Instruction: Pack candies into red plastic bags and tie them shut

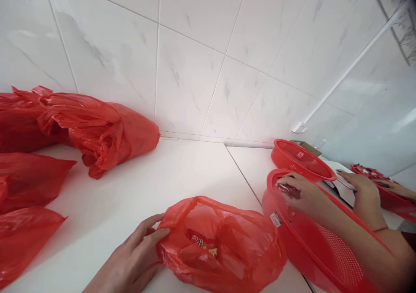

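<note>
Head view: our left hand, half-curled, touches the red bag at lower centre, its grip unclear; at right, our right hand closes around a small wrapper over the red basket.

Packet in bag, basket at right, wall behind

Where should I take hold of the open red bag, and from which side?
Probably pinch the open red bag by its right rim, coming down from above: its mouth faces up and its walls look thin and slack. The left hand is at the left rim, so the opposite edge should balance it. The red basket close by also favours coming from above.
</note>
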Tool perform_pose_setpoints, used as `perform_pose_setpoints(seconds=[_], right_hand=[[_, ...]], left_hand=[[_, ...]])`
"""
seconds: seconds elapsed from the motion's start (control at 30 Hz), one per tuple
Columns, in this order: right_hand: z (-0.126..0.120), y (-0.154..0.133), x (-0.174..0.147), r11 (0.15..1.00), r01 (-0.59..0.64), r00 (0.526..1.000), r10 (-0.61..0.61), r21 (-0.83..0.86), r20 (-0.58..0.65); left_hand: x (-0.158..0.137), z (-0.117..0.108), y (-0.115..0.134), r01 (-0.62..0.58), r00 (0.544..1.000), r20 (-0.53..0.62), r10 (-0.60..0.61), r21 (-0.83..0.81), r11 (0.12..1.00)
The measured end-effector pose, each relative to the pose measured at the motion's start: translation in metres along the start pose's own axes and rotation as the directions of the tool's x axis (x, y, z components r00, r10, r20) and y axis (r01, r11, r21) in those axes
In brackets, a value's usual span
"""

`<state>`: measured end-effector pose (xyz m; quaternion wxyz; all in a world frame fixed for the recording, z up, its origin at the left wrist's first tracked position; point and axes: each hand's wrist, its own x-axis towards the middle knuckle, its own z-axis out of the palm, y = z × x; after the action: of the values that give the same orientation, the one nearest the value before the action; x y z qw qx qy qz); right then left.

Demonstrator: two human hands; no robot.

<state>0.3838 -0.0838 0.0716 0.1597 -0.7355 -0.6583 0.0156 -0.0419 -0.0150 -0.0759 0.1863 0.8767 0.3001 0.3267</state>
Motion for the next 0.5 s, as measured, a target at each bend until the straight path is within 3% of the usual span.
perform_pose_setpoints(seconds=[0.07, 0.13, 0.27, 0.4, 0.47, 0.5], right_hand=[[-0.01, -0.034, -0.007, 0.99, 0.078, 0.997, -0.075, 0.114, -0.032], [-0.012, -0.074, -0.016, 0.974, 0.153, 0.985, -0.164, 0.17, 0.056], [0.008, -0.138, -0.027, 0.921, 0.341, 0.905, -0.376, 0.187, 0.201], [0.025, -0.15, -0.023, 0.918, 0.324, 0.852, -0.388, 0.228, 0.352], [0.022, -0.141, -0.021, 0.933, 0.25, 0.864, -0.335, 0.257, 0.377], [0.018, -0.134, -0.021, 0.947, 0.2, 0.892, -0.283, 0.253, 0.353]], left_hand=[[0.001, -0.002, 0.001, 0.012, 0.999, 0.031, -0.011, -0.01, 1.0], [0.001, -0.003, 0.001, 0.02, 0.998, 0.055, -0.02, -0.001, 1.0], [-0.001, -0.003, -0.003, 0.022, 0.998, 0.053, -0.023, 0.008, 1.0], [-0.003, 0.0, -0.005, 0.013, 0.997, 0.071, -0.014, 0.023, 1.0], [-0.002, 0.0, -0.004, 0.01, 0.998, 0.065, -0.012, 0.023, 1.0], [-0.002, -0.001, -0.003, 0.012, 0.998, 0.065, -0.013, 0.023, 1.0]])
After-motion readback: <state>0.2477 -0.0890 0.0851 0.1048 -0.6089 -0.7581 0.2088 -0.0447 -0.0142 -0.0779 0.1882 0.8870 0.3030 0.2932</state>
